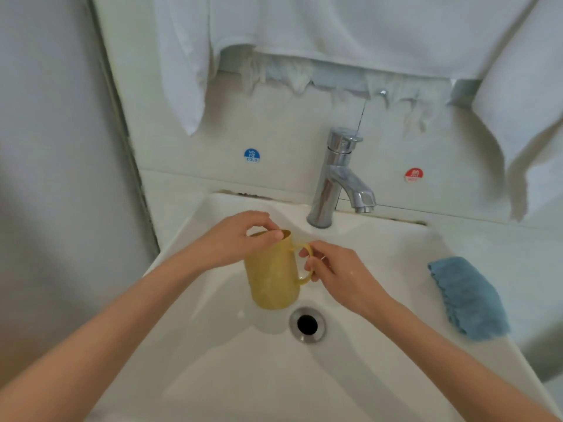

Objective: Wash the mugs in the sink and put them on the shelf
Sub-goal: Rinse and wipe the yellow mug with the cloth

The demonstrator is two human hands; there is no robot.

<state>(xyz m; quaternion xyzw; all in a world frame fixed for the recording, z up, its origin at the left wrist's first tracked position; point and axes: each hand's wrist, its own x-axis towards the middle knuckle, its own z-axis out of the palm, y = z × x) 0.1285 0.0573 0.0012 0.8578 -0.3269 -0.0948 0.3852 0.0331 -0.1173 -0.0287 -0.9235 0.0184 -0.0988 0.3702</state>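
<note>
Yellow mug [272,278] upright in sink [380,248] centre, above drain. Left hand [236,242] pinches rim; right hand [332,271] pinches handle. Blue cloth [466,296] on right edge.

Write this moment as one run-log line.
yellow mug in sink | left hand pinches rim | right hand holds handle | tap not running

Count from my side: mug [271,281] x1. Sink [243,376] x1, tap [335,178] x1, drain [307,324] x1. Cloth [466,296] x1. Wall markers x2: cold sticker [251,155], hot sticker [413,175]. Mine x2: left hand [240,239], right hand [338,272]. Towels [335,32] hanging above, folds overlap, can't get number.
</note>
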